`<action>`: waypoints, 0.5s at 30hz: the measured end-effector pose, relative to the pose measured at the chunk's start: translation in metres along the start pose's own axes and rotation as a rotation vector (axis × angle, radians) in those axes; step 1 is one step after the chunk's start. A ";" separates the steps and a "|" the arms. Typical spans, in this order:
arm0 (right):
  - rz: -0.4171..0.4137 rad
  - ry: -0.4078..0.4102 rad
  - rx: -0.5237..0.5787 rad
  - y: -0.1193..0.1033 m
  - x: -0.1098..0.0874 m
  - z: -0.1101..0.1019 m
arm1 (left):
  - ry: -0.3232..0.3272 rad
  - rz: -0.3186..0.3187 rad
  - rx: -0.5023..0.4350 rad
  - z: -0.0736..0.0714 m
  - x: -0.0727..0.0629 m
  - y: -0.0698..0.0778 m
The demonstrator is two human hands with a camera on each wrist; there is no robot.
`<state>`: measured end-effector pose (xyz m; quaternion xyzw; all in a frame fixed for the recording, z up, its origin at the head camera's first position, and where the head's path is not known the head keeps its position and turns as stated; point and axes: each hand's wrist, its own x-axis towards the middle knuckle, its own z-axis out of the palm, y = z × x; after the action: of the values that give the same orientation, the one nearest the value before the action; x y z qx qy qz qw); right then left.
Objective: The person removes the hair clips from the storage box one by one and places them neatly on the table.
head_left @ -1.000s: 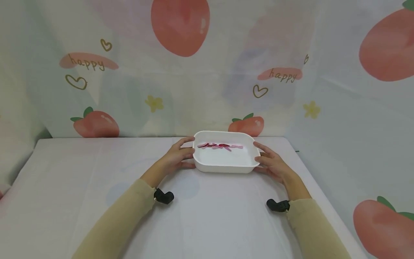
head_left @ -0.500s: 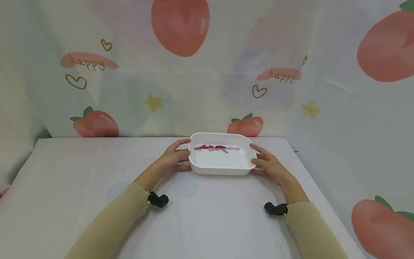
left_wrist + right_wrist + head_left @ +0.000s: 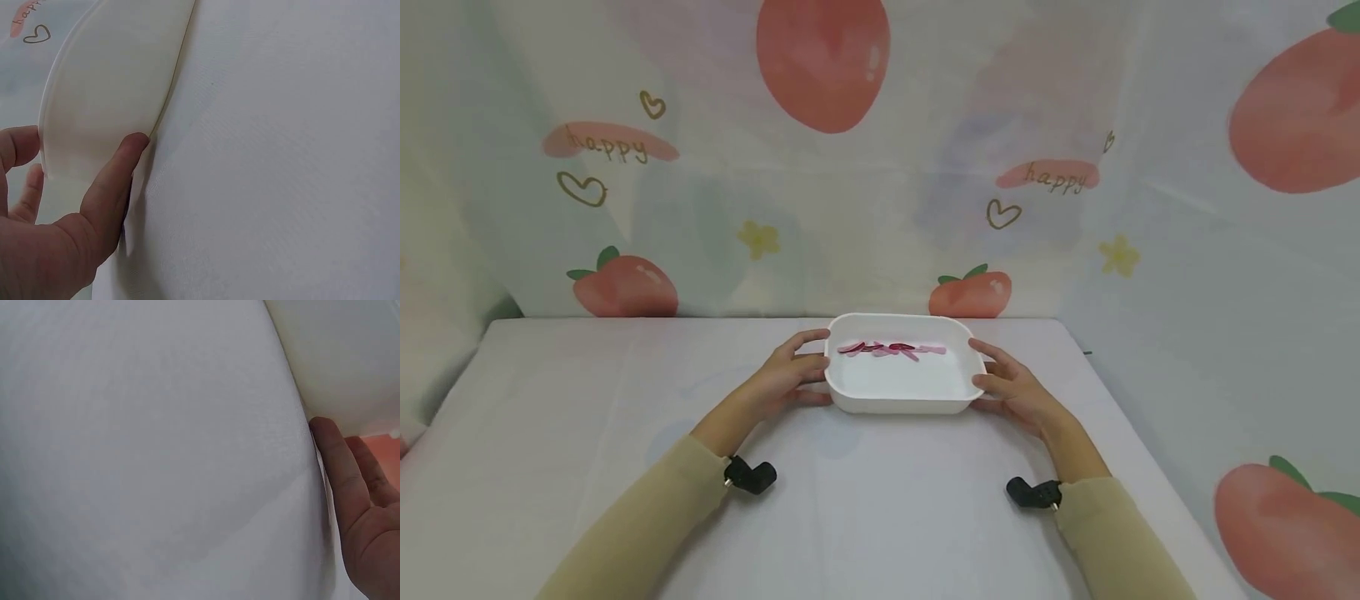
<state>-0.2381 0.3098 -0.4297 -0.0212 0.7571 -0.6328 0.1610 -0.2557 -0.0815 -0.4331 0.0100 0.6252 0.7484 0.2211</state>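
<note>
A white rectangular tray (image 3: 902, 406) with rounded corners is at the back middle of the table in the head view. Thin pink strips (image 3: 932, 350) and dark red pieces (image 3: 901, 346) lie in a row across its floor. My left hand (image 3: 781, 379) holds the tray's left end; in the left wrist view its thumb (image 3: 132, 147) presses low on the wall while other fingertips meet the rim. At the opposite end, my right hand (image 3: 1017, 390) holds the tray with spread fingers, and the right wrist view shows a fingertip (image 3: 325, 428) at its bottom edge.
A white cloth (image 3: 880, 517) covers the table. Behind it hangs a curtain (image 3: 865, 217) printed with peaches, hearts and flowers, close to the tray's far side. Black wrist devices (image 3: 752, 475) sit at the ends of the beige sleeves (image 3: 640, 517).
Both hands have carried the tray a short way left and toward me. The strips and pieces have moved along inside it, keeping their row.
</note>
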 end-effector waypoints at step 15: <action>-0.018 -0.030 -0.018 0.001 0.001 0.023 | 0.001 0.016 -0.019 -0.018 -0.026 -0.004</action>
<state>-0.2325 0.2882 -0.4339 -0.0389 0.7599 -0.6271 0.1664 -0.2362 -0.1063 -0.4336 0.0126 0.6180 0.7561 0.2149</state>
